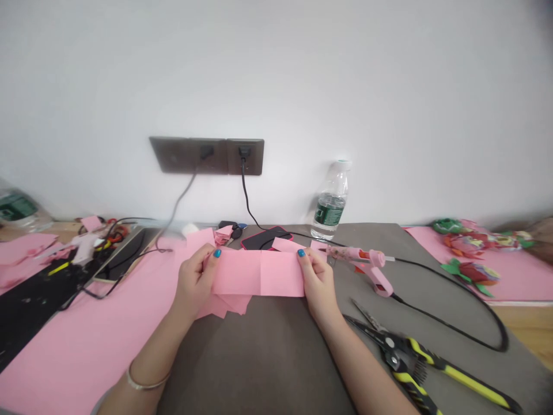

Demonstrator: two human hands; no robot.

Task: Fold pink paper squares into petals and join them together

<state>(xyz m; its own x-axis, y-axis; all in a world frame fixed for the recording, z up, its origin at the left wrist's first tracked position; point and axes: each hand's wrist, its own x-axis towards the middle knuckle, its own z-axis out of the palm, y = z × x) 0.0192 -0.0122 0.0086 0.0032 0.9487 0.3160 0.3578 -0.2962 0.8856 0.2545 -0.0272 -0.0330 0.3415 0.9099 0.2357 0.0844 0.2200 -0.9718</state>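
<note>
A pink paper strip (pixel 259 274) with a crease down its middle is stretched level above the grey mat. My left hand (pixel 196 279) pinches its left end, thumb on top. At the other end, my right hand (pixel 317 279) grips the paper the same way. Several loose pink paper pieces (pixel 228 305) lie below and behind the strip, partly hidden by it. Just beyond my right hand rests a pink glue gun (pixel 363 259), its black cord looping to the right.
Open-jawed pliers (pixel 400 351) with yellow-black handles lie at right front. A water bottle (pixel 330 202) stands by the wall, near a dark phone (pixel 265 238). Paper flowers (pixel 470 248) sit at far right. A large pink sheet (pixel 99 340) and another phone (pixel 127 253) are at left.
</note>
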